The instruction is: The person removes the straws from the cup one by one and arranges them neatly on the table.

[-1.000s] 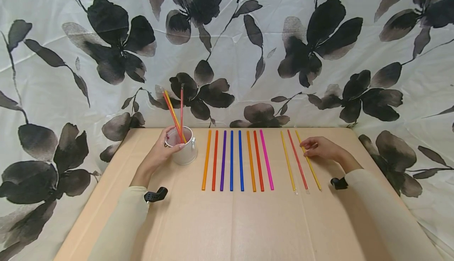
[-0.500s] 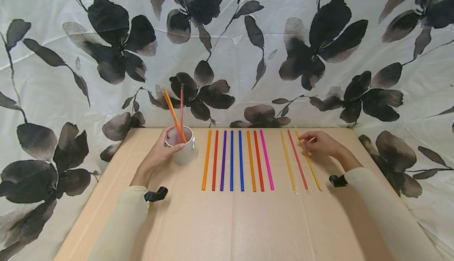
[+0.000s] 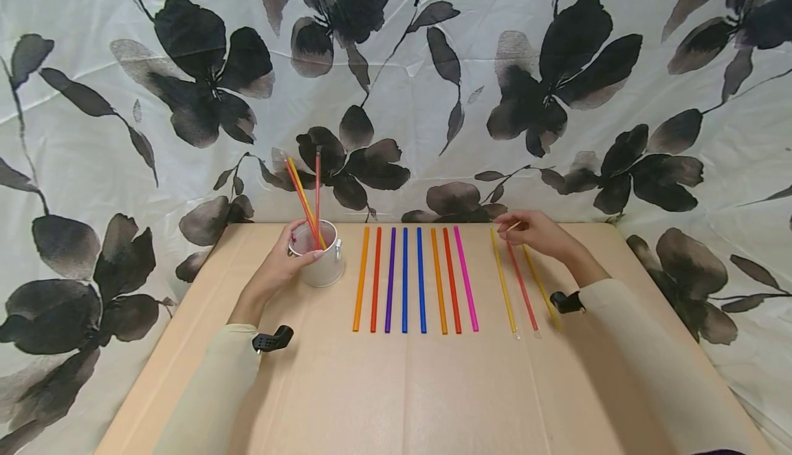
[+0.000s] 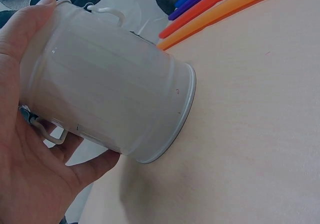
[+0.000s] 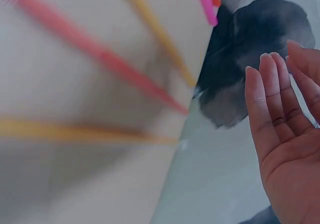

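In the head view my left hand (image 3: 280,262) grips a small white bucket (image 3: 323,273) standing on the table, thumb over its rim. Several thin red and yellow sticks (image 3: 317,190) lean inside it. The left wrist view shows the bucket's side (image 4: 110,79) and its small loop handles. My right hand (image 3: 537,235) hovers over the far ends of three thin sticks: a yellow one (image 3: 504,283), a red one (image 3: 522,290) and another yellow one (image 3: 541,286). In the right wrist view its fingers (image 5: 270,102) are extended, and all three sticks lie on the table beyond them.
Left of those three, a row of sticks lies on the table: orange (image 3: 359,280), red (image 3: 375,280), purple (image 3: 390,280), several more and a magenta one (image 3: 466,280) at its right end. A flowered cloth (image 3: 402,97) hangs behind the table's far edge.
My right hand has moved left and slightly away, from the rightmost yellow stick to over the red stick's far end. My left hand and the bucket have stayed put.
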Demonstrator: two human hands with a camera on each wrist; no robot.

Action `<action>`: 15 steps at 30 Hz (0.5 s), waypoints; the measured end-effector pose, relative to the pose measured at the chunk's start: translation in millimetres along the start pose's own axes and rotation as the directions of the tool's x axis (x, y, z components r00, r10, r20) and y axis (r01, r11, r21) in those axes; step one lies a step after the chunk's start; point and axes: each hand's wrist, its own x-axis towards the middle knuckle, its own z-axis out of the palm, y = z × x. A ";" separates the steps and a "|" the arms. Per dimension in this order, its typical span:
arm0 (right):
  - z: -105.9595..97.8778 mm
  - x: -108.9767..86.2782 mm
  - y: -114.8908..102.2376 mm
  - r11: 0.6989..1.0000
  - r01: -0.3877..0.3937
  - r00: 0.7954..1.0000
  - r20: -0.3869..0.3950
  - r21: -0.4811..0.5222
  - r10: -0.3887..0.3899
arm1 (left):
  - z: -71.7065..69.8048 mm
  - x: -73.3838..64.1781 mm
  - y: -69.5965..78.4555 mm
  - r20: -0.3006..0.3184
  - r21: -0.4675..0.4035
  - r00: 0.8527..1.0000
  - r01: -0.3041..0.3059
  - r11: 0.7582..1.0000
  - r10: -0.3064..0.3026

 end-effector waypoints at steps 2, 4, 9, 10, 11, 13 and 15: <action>4.5 5.7 -6.8 1.000 0.023 1.000 -0.006 -0.005 -0.023 | -0.4 0.2 -0.7 -0.002 0.000 1.000 0.005 1.000 -0.005; 9.5 10.2 -14.9 0.999 0.034 0.999 -0.006 -0.006 -0.034 | -0.8 0.3 -1.5 0.004 0.001 1.000 0.000 1.000 0.000; 24.3 19.9 -36.0 0.997 0.043 0.999 -0.009 0.061 -0.043 | -2.0 -0.8 -2.4 0.014 -0.008 1.000 -0.008 1.000 0.008; 27.3 22.2 -39.2 0.995 0.054 0.999 -0.007 0.079 -0.053 | -2.2 -1.4 -2.1 0.016 -0.010 1.000 -0.008 1.000 0.008; 30.4 24.4 -42.2 0.994 0.069 0.998 -0.007 0.088 -0.068 | -2.4 -2.1 -1.7 0.018 -0.012 1.000 -0.008 1.000 0.009; 36.4 29.4 -47.7 0.989 0.096 0.995 -0.003 0.109 -0.096 | -3.1 -3.4 -1.0 0.021 -0.014 1.000 -0.008 1.000 0.008; 42.8 33.9 -55.2 0.985 0.109 0.994 0.003 0.133 -0.110 | -3.8 -4.4 -0.8 0.024 -0.018 1.000 -0.008 1.000 0.008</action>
